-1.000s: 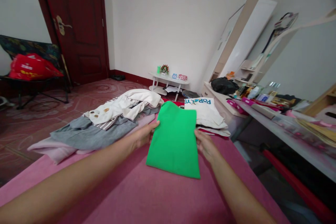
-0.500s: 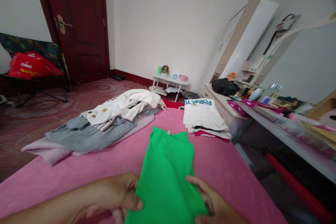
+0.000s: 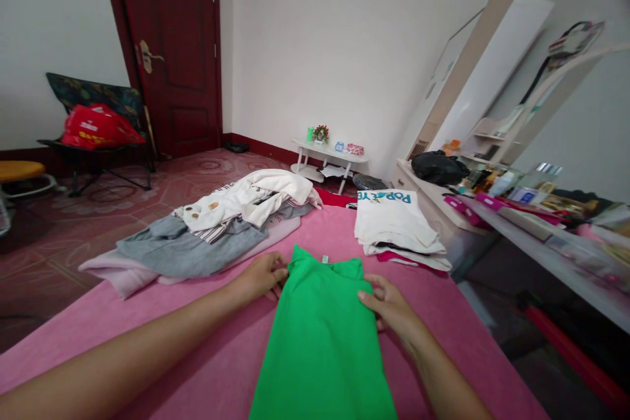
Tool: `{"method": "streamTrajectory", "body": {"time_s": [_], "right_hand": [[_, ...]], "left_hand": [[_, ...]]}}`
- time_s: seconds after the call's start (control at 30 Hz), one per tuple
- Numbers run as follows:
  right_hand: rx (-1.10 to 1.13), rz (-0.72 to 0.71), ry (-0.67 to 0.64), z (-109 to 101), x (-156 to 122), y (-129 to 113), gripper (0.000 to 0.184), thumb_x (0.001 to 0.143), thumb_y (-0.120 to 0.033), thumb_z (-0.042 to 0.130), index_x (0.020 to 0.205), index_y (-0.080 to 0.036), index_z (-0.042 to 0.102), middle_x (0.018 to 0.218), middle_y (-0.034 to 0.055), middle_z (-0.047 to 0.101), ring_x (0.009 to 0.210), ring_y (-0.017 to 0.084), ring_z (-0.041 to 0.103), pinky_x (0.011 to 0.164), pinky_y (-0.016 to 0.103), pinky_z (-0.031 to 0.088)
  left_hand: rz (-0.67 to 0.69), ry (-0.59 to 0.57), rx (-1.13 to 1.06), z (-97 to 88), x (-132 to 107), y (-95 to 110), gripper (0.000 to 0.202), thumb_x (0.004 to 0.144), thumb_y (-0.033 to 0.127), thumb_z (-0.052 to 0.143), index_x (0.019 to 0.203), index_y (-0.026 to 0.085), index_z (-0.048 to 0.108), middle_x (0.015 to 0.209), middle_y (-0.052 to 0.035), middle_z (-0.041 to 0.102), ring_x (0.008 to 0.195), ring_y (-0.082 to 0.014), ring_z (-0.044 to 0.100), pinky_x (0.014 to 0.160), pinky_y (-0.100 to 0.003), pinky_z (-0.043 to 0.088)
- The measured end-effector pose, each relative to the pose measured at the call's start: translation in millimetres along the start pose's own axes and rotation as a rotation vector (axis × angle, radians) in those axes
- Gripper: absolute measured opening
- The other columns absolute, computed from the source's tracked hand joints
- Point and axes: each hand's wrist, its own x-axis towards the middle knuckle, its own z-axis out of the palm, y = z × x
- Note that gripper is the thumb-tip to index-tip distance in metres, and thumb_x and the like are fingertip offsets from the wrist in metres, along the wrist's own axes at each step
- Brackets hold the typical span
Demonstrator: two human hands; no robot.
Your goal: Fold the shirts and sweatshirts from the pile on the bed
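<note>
Where a pink cover [image 3: 211,374] spreads wide, one green garment [image 3: 325,341] lies neckline outward.
Loose heap of clothes [image 3: 197,252], grey, white and pale pink, along the cover's left side. Green garment at the middle of the cover, its near end running out of view. Folded stack [image 3: 394,223], blue-lettered white piece uppermost, beyond the garment to the right, apart from it. Right hand [image 3: 386,302] grips the garment's right edge near the neckline, thumb on top. Left hand [image 3: 266,275], fingers curled, touches the upper left edge; whether it pinches the cloth cannot be told. Pale label [image 3: 325,259] shows at the neckline.
</note>
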Motion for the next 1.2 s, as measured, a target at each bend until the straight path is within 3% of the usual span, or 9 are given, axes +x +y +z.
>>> {"method": "streamTrajectory", "body": {"time_s": [0.13,0.27,0.37,0.53,0.63,0.77,0.9,1.03,1.2], "right_hand": [[0.125,-0.133,0.061,9.6,21.7,12.4,0.055,0.047,-0.034,0.079,0.095,-0.021,0.056,0.078,0.0036,0.072,0.068,0.022,0.066,0.062,0.033,0.051],[0.21,-0.152,0.174,12.8,29.7,29.6,0.052,0.051,-0.037,0.078,0.096,-0.02,0.059,0.08,0.0053,0.073,0.068,0.023,0.067,0.062,0.032,0.051],[0.248,-0.146,0.177,11.5,27.6,34.6,0.052,0.053,-0.039,0.078,0.097,-0.02,0.06,0.086,0.0059,0.074,0.07,0.023,0.067,0.062,0.032,0.051],[0.288,-0.157,0.148,8.8,22.3,33.1,0.053,0.055,-0.039,0.08,0.101,-0.02,0.059,0.088,0.0055,0.074,0.073,0.022,0.067,0.065,0.031,0.051],[0.279,-0.158,0.147,8.1,22.4,35.3,0.055,0.057,-0.04,0.079,0.103,-0.02,0.057,0.09,0.006,0.074,0.071,0.022,0.067,0.064,0.031,0.051],[0.245,-0.173,0.165,7.7,23.7,39.1,0.058,0.06,-0.043,0.078,0.107,-0.02,0.055,0.094,0.0074,0.073,0.07,0.022,0.067,0.062,0.031,0.05],[0.216,-0.185,0.185,8.2,22.9,39.3,0.059,0.061,-0.045,0.077,0.109,-0.02,0.054,0.097,0.0084,0.073,0.073,0.024,0.067,0.063,0.032,0.051],[0.193,-0.189,0.165,9.6,19.5,37.1,0.053,0.064,-0.045,0.075,0.107,-0.021,0.056,0.092,0.0069,0.073,0.076,0.025,0.068,0.065,0.033,0.052],[0.197,-0.198,0.14,11.0,17.3,35.2,0.047,0.065,-0.045,0.074,0.104,-0.022,0.057,0.092,0.0061,0.073,0.079,0.026,0.068,0.068,0.035,0.053]], "left_hand": [[0.074,-0.016,0.075,-2.5,11.3,8.4,0.042,0.071,0.039,0.067,0.104,0.018,0.053,0.057,0.0038,0.061,0.043,-0.0124,0.058,0.039,-0.018,0.041],[0.122,-0.106,0.052,-5.8,15.7,21.3,0.023,0.068,0.034,0.07,0.073,0.013,0.061,0.052,0.0025,0.058,0.036,-0.0069,0.046,0.037,-0.017,0.034],[0.115,-0.111,-0.014,-7.6,22.9,27.5,0.025,0.07,0.036,0.07,0.071,0.014,0.059,0.055,0.0013,0.059,0.041,-0.0086,0.051,0.041,-0.018,0.038],[0.075,-0.173,-0.507,-2.9,35.4,25.7,0.026,0.07,0.031,0.071,0.084,0.017,0.055,0.073,-0.0004,0.063,0.062,-0.011,0.061,0.061,-0.021,0.048],[0.004,-0.175,-0.675,0.6,36.1,19.3,0.031,0.073,0.041,0.067,0.087,0.018,0.053,0.08,-0.0037,0.064,0.072,-0.0158,0.064,0.067,-0.026,0.05],[-0.034,0.0,-0.412,-0.4,25.1,11.7,0.05,0.07,0.051,0.068,0.103,0.018,0.052,0.095,-0.0081,0.065,0.083,-0.021,0.064,0.071,-0.031,0.05],[0.19,0.235,0.109,-7.1,13.1,4.4,0.056,0.058,0.029,0.075,0.109,0.017,0.055,0.098,-0.007,0.065,0.078,-0.0206,0.063,0.069,-0.03,0.049],[0.227,0.167,0.307,-12.0,14.5,-4.0,0.021,0.067,0.023,0.06,0.087,0.014,0.066,0.076,-0.0048,0.068,0.067,-0.0189,0.062,0.063,-0.027,0.046],[0.3,0.19,0.414,-6.4,16.7,-4.6,0.018,0.072,0.027,0.061,0.082,0.016,0.071,0.073,-0.0043,0.07,0.064,-0.0193,0.062,0.059,-0.025,0.041]]}}
